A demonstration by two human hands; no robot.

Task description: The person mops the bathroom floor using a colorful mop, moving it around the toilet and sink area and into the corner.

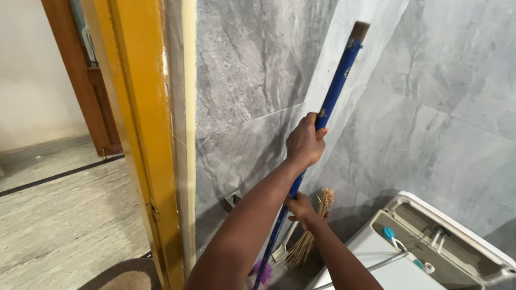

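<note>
A long blue pole (337,86) with a worn brown tip leans up across the grey marble-tile wall (252,70). My left hand (305,140) is shut around the pole's middle. My right hand (301,208) grips the same pole lower down. At the pole's bottom end a tuft of purple bristles (262,269) shows, partly hidden behind my left forearm.
A straw hand broom (313,236) leans in the corner behind the pole. A white toilet cistern (457,228) with its lid off stands at the lower right, a metal hose (382,263) beside it. A yellow door frame (145,134) stands left, with a brown mat (121,278) at its foot.
</note>
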